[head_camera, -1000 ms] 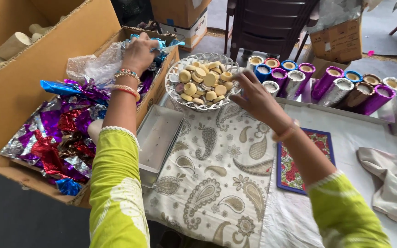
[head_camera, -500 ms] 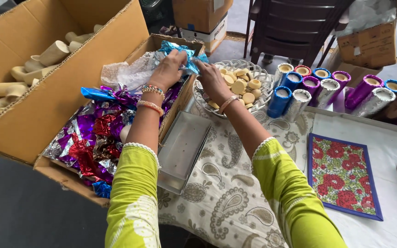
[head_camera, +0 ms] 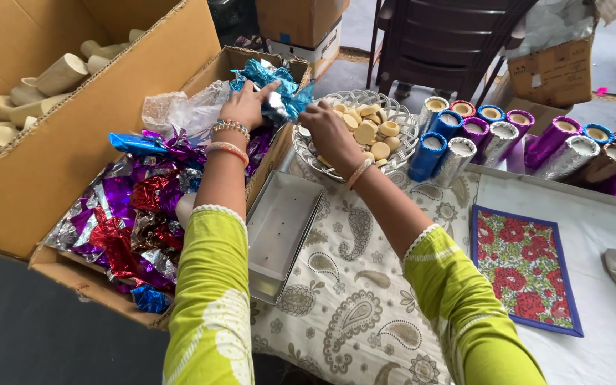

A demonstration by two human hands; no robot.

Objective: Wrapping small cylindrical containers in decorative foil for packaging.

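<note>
While both hands meet over the cardboard box (head_camera: 265,153) rim, left hand (head_camera: 245,103) and right hand (head_camera: 326,128) pinch the blue foil sheet (head_camera: 279,89), fingers closed on it. Looks like the pull-a-wrapper step; next needs tugging it free cleanly.

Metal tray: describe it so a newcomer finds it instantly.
Start at the paisley cloth on the table. Along its left edge, against the box of shiny foil wrappers, lies the metal tray, between the person's forearms. It is the only plain grey, shallow rectangular thing there.
</note>
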